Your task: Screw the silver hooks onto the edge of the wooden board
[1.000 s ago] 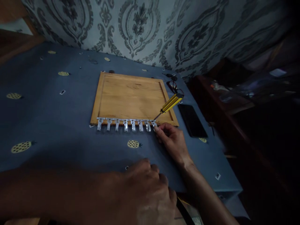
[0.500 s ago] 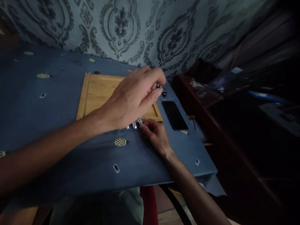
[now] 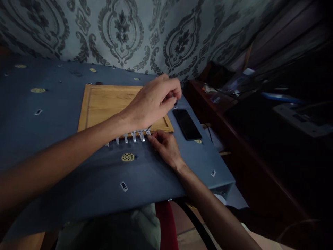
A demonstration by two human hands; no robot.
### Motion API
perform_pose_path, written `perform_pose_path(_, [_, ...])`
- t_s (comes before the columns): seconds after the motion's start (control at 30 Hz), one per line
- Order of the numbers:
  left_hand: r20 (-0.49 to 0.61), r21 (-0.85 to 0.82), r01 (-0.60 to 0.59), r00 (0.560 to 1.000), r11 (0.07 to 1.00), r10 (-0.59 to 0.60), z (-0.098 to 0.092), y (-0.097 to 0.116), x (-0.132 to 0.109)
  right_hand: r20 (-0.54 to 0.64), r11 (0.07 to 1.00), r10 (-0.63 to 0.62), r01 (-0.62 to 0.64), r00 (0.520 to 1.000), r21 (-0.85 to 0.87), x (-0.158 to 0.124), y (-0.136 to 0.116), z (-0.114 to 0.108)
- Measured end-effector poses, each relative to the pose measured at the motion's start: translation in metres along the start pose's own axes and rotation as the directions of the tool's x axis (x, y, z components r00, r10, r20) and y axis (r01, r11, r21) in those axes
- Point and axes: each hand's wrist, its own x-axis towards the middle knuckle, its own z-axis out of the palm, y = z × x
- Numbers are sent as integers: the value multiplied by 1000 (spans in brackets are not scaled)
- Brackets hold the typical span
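Observation:
My left hand (image 3: pixel 153 99) reaches across a wooden board (image 3: pixel 111 100) with a raised rim, its fingers curled and pressed together over the right part. Something small and dark is at those fingertips, too hidden to name. Along the board's front edge sits a row of several small silver metal clips (image 3: pixel 134 136). At the right end of this row, my right hand (image 3: pixel 168 147) pinches the last silver clip (image 3: pixel 148 132) between thumb and finger. A thin dark tip shows just above that clip; what it belongs to is covered by my left hand.
A black phone (image 3: pixel 187 124) lies right of the board on the blue pineapple-print tablecloth (image 3: pixel 85 177). A patterned curtain (image 3: pixel 156 34) hangs behind. Beyond the table's right edge, a dark red surface (image 3: pixel 203 91) holds a clear plastic bottle (image 3: pixel 234 85) and clutter.
The view has shifted, so everything sits slightly further left. My left hand has lifted a little relative to the board, showing more of the clip row. My right hand stays at the same clip.

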Motion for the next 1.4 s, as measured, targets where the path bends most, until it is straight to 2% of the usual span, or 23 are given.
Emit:
perform_pose_path(0.13, [62,-23,38,997,999,-37,2,-3,1,-2,1000,-9,9,1000,-1,0,-3,-1])
perform_pose_path(0.3, [172,-330,179,977,927,-127,8,-13,2,0,1000,2,-2,1000,-8,1,-4,0])
perform_pose_path(0.47, [223,-428,198,969,882,-109,8,-13,0,-2,1000,2,-2,1000,-3,1,-3,0])
perform_pose_path(0.73, [206,-415,134,977,900,-51,6,-18,-2,4,1000,13,-13,1000,-4,0,-3,-2])
perform_pose_path(0.83, [204,-411,157,976,898,-77,10,-17,-3,9,1000,24,-24,1000,5,0,-4,-1])
perform_pose_path(1.0, [135,-545,178,983,819,-124,23,-13,-2,8,999,35,-35,999,16,0,-4,0])
perform_pose_path(1.17, [128,-574,246,969,781,-211,32,-13,5,11,1000,22,-22,1000,13,0,-5,-1])
perform_pose_path(1.4, [163,-617,223,974,755,-154,33,-23,12,24,999,32,-32,999,11,-1,-5,-1])
